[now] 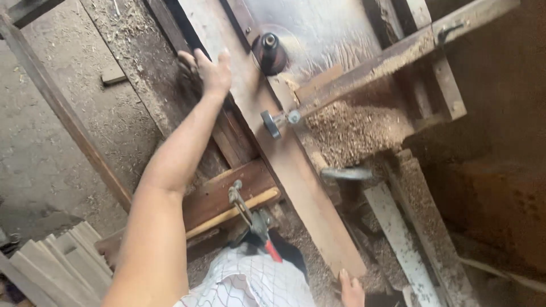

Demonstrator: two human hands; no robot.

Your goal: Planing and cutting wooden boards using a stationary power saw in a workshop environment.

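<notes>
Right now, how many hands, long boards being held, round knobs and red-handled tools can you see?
Bare hands: 2, the left hand and the right hand
Long pale wooden board: 1
Round knobs: 2, the dark spindle knob and the small grey knob
Red-handled metal clamp: 1
Total: 6

No packages, labels, signs or screens in view; only bare wood, sawdust and metal fittings, none carrying printed surface or display
</notes>
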